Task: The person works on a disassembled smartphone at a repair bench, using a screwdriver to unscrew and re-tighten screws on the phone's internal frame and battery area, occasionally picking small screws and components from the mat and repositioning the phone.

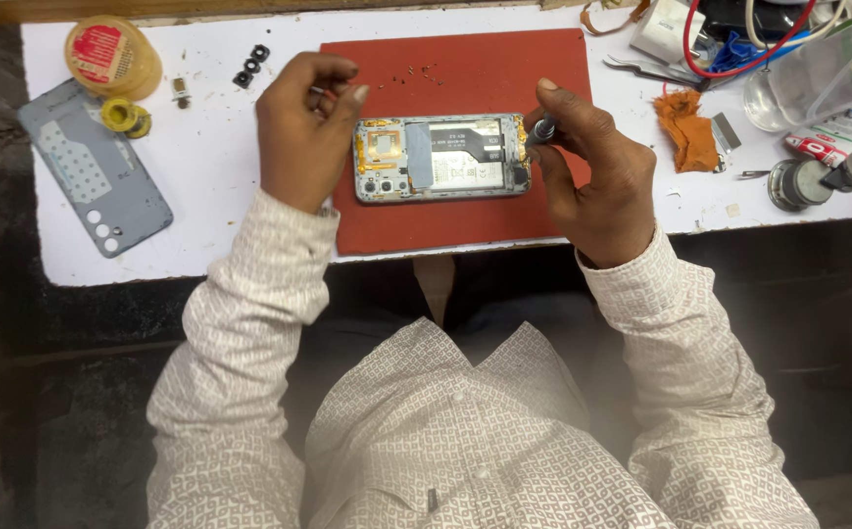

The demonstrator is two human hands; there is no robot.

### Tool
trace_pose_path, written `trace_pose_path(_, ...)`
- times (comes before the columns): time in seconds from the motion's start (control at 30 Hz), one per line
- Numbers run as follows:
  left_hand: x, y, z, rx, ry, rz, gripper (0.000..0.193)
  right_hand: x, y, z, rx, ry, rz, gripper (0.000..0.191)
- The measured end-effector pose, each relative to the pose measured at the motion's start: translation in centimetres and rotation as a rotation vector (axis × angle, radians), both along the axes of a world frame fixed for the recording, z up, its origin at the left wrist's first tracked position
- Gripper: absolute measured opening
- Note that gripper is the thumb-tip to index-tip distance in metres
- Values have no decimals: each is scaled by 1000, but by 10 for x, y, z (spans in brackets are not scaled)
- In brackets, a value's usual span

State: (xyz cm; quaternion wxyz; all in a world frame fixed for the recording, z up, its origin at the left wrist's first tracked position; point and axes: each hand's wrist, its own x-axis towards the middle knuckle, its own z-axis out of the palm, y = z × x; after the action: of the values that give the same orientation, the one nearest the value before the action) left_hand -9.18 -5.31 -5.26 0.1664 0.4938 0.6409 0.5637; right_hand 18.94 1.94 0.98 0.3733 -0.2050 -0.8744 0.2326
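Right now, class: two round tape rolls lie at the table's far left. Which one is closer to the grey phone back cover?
The small yellow tape roll, lying just beside the grey back cover. The larger roll with the red label sits farther back, near the table's edge.

I sit at a white, scuffed table (210,186) with a wooden edge (102,10) along its far side, evenly lit from above, while the dark floor (53,392) beneath it lies in shadow around me.
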Motion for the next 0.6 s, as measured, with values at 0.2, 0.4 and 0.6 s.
trace_pose_path(0.2, -15, 34, -7, -195, 178, -35, 14, -2, 1, -1, 26, -5, -4, 62)
trace_pose_path(0.4, -12, 45, -15, -267, 325, 19, 20, 2, 6, -4, -38, 27, 13, 64)
trace_pose_path(0.6, -9, 42, -24, -132, 511, 25, 22, 19, 10, 0, -165, 167, 18, 59)
